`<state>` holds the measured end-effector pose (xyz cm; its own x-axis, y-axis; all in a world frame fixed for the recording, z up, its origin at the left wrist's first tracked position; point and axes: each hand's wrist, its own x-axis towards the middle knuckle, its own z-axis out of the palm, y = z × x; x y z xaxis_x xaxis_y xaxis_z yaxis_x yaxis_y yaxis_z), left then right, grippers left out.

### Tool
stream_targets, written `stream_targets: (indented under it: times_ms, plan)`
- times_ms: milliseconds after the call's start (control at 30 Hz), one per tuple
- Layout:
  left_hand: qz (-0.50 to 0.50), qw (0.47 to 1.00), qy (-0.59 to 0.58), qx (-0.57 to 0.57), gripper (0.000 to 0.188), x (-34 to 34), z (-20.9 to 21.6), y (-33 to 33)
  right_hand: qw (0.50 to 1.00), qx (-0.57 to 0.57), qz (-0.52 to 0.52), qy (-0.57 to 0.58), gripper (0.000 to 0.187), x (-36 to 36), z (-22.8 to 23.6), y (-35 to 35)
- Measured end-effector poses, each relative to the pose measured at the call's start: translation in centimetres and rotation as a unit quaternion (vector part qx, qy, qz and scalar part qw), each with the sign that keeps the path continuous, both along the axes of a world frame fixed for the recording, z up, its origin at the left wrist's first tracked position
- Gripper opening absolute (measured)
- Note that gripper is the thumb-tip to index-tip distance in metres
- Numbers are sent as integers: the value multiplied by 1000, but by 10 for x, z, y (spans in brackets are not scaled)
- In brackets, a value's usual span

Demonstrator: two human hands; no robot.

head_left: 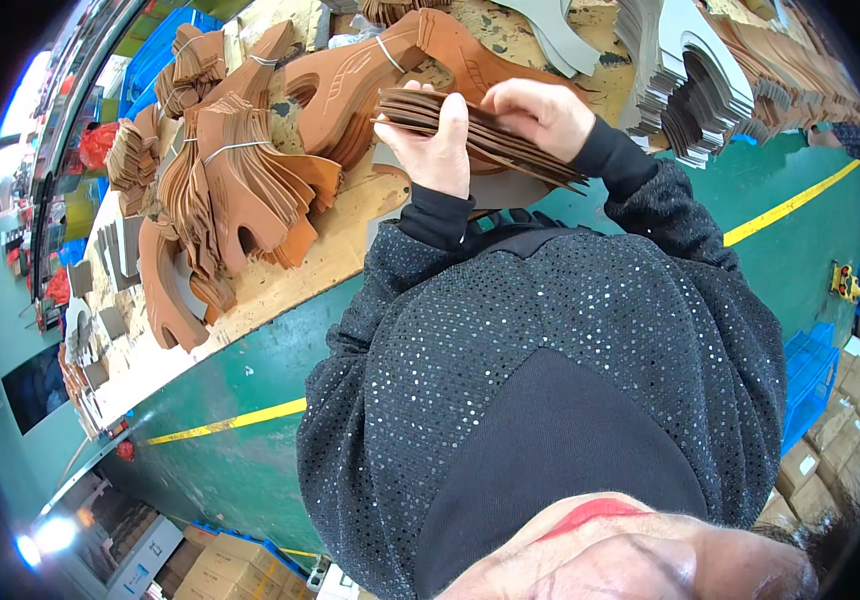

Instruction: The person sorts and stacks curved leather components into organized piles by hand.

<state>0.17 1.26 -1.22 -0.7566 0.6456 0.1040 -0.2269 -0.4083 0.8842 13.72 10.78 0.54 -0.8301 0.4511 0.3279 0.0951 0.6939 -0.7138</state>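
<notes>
A stack of thin brown leather-like cut pieces [492, 143] is held in front of my chest, edges toward me. My left hand [435, 150] is closed round its left end, thumb upright against the near side. At the upper edge, the curled fingers of my right hand [542, 112] grip the pieces farther right; its fingertips are partly hidden behind them. Just beyond my left hand lies a tied bundle of brown curved pieces [355, 80] on the worktable [295, 275]. Another brown shaped piece [475, 60] lies beyond the held stack.
Several banded brown bundles [240, 180] are heaped on the table's left. Grey-white cut pieces [655, 60] stand stacked at the far right, beside more brown ones [770, 65]. A green floor [240, 370] with yellow lines surrounds the table. Blue crates [810, 375] and cartons [835, 440] are at right.
</notes>
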Motion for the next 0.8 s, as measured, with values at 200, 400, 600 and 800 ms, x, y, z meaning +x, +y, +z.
stream_targets:
  times_ms: [200,400,600,800]
  plan:
    - [4,1000,3,-2,47,5,1,-6,996,-78,50,-17,14,1,12,-15]
    - [22,999,42,-11,41,7,3,-8,982,53,-181,-27,32,5,-5,41]
    - [23,997,67,-7,39,2,-3,-6,776,230,-456,-370,50,-14,-35,88]
    - [14,999,51,-7,39,4,3,-8,789,173,-450,-381,50,-10,-33,89]
